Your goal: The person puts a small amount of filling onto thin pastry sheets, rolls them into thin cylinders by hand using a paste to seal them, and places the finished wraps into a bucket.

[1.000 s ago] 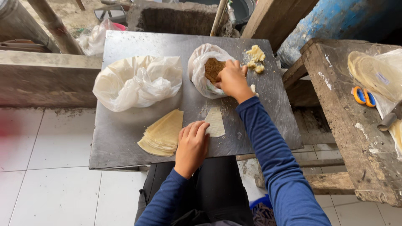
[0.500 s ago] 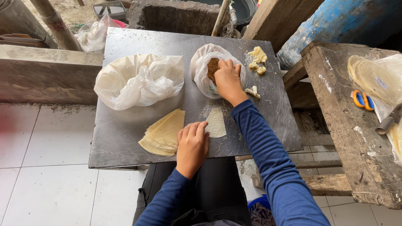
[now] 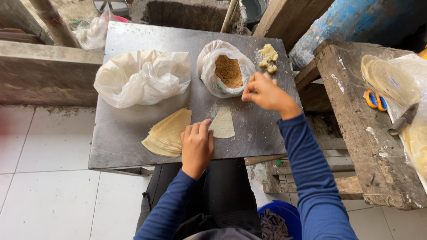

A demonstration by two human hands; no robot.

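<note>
Pinched right hand (image 3: 266, 92) carries crumb filling from the bag (image 3: 227, 71); flat left hand (image 3: 196, 146) pins the wrapper (image 3: 222, 123) on the metal table (image 3: 133, 133). Crumbs may scatter if the pinch loosens.

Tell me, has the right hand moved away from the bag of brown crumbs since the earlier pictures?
Yes. The right hand has come out of the bag of brown crumbs and is now beside it, toward the single wrapper piece.

A makeshift outdoor food-prep spot: metal table (image 3: 133, 146), rough wooden benches (image 3: 356, 133), wrapper stacks (image 3: 167, 133)
</note>
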